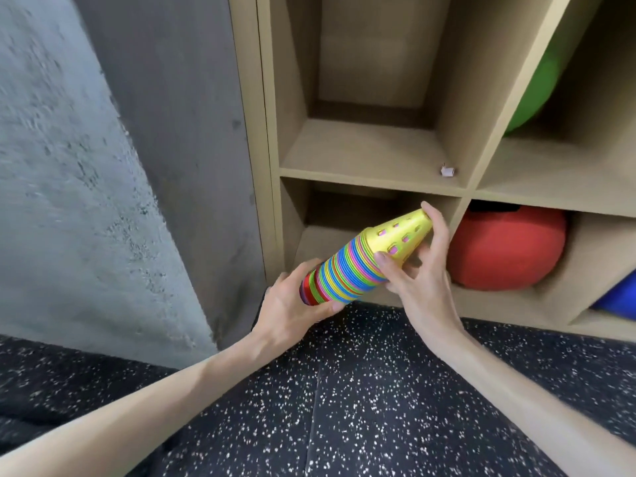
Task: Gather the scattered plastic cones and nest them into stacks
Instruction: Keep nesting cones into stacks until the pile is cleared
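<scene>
Stack of cones (pixel 347 270): many nested plastic cones in red, blue, green, yellow and pink are lying tilted in mid-air, wide end down to the left, narrow end up to the right, in front of the lower left cubby of the shelf unit.
Top cone (pixel 395 237): a yellow cone with small square holes is sitting outermost at the narrow end; pink is showing through the holes.
Left hand (pixel 292 304): it is cupping the wide base of the stack, fingers curling round the red rim from below and behind; its grip is closed on the stack.
Right hand (pixel 420 266): it is holding the yellow cone near the tip, thumb lying on the near side and fingers wrapping over the far side and the tip; its grip is closed round the cone's narrow part.
Shelf unit (pixel 375 182): a tan wooden set of cubbies is standing on the floor against the wall.
Scrap (pixel 447 171): a small pale crumpled bit is lying on the upper left shelf board near its right wall.
Red ball (pixel 509 249): it is filling the lower middle cubby, just right of the right hand.
Green ball (pixel 537 87): it is sitting in the upper right cubby, partly hidden.
Blue object (pixel 619 294): only an edge is showing at the far right.
Floor (pixel 378 390): black rubber with white flecks is lying under both forearms.
Wall (pixel 103 166): grey concrete is standing left of the shelf unit.
</scene>
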